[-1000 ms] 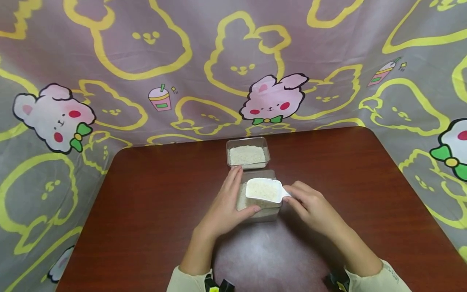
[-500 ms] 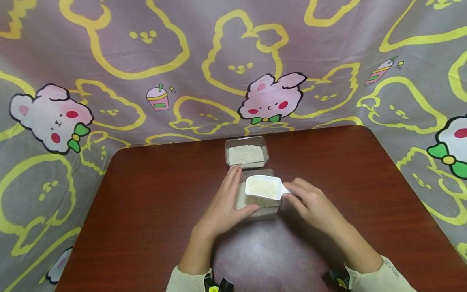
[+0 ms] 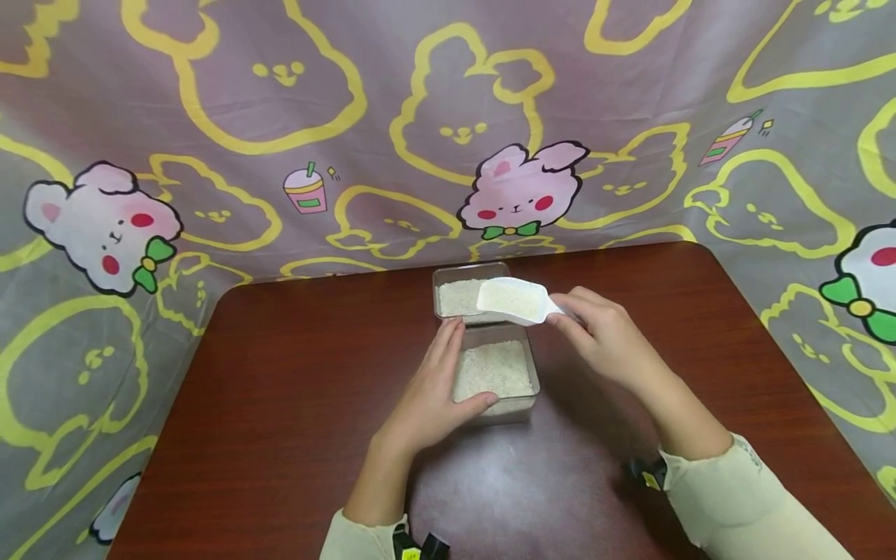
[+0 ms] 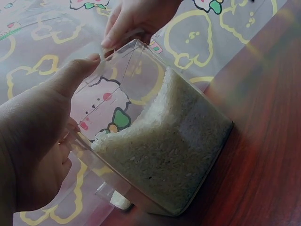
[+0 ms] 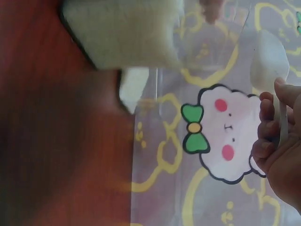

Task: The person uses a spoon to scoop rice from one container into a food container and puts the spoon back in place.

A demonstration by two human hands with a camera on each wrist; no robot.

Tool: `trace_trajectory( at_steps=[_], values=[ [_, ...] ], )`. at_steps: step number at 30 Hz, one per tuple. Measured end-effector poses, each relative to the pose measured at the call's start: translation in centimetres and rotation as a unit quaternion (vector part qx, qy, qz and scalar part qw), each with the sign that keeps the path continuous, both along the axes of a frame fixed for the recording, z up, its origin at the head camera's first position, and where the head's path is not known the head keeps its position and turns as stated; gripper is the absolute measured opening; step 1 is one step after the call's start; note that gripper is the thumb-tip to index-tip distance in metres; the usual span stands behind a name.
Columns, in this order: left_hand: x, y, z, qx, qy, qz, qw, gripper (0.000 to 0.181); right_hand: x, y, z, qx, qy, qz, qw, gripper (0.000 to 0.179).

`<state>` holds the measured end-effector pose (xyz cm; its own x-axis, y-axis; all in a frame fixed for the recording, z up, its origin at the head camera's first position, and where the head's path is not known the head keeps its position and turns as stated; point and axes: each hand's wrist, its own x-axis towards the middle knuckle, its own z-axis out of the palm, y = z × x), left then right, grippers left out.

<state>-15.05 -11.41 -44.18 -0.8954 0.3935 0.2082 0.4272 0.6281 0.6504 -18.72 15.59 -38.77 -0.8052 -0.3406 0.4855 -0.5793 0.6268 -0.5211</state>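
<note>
Scoop juts leftward from right grip, apparently above the far box.

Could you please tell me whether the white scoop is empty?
No, the head view shows pale grains in the white scoop that the right hand holds.

Before you: one red-brown table. One printed cloth, your 9 to 3 o'clock, bearing pink rabbit, 12; drink cup, 11.
</note>
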Motion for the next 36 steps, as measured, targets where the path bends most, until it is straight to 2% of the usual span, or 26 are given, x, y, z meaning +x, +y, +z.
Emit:
trace_trajectory(
  at_steps=[5, 10, 14, 22, 28, 36],
  values=[
    [0.0, 0.0, 0.0, 0.004, -0.002, 0.001, 1.0000, 0.104, -2.9, -0.2, -0.1, 0.007, -0.029, -0.008, 0.9995, 0.022],
    [0.0, -0.1, 0.0, 0.002, -0.008, 0.001, 1.0000, 0.103, -5.5, -1.1, -1.5, 0.026, -0.087, -0.018, 0.9957, 0.022],
    [0.1, -0.1, 0.2, 0.003, -0.014, 0.001, 0.9999, 0.103, -6.9, -2.2, -2.7, 0.055, -0.125, -0.024, 0.9904, 0.021],
    [0.2, -0.1, 0.2, -0.002, -0.008, 0.001, 1.0000, 0.103, -8.2, -3.6, -3.8, 0.103, -0.164, -0.039, 0.9802, 0.025],
    [0.2, 0.0, 0.3, -0.004, -0.006, 0.001, 1.0000, 0.104, -8.7, -3.9, -3.8, 0.126, -0.182, -0.052, 0.9740, 0.025],
    [0.3, 0.0, 0.3, 0.000, -0.006, 0.001, 1.0000, 0.105, -9.0, -4.5, -3.6, 0.140, -0.230, -0.063, 0.9611, 0.033]
  ],
)
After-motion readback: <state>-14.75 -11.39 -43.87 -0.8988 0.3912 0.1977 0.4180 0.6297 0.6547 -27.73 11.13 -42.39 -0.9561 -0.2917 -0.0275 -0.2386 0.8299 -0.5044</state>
